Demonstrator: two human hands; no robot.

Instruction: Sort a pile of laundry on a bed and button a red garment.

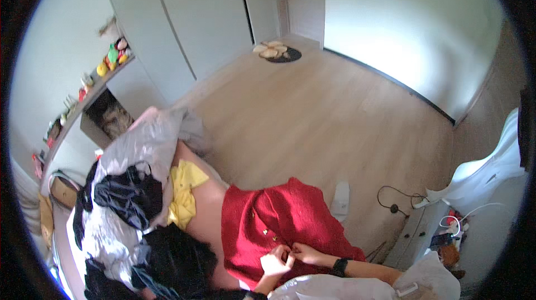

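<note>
A red knit garment [279, 205] with a row of small gold-coloured buttons is spread over the near edge of the bed and my lap. My left hand [276, 261] is closed on its front opening, fingers bent in a pinch. Right beside it, my right hand [310, 255], with a dark band at the wrist, pinches the same edge. The two hands almost touch just below the visible buttons. Whatever lies between the fingertips is too small to make out.
Dark clothes [176, 258], a yellow garment [187, 188] and a pale grey cloth [142, 143] lie heaped on the pink bed [207, 210] at left. A white drawer unit [416, 233] stands at right, near a black cable [394, 209]. A flower-shaped mat [277, 51] lies far off.
</note>
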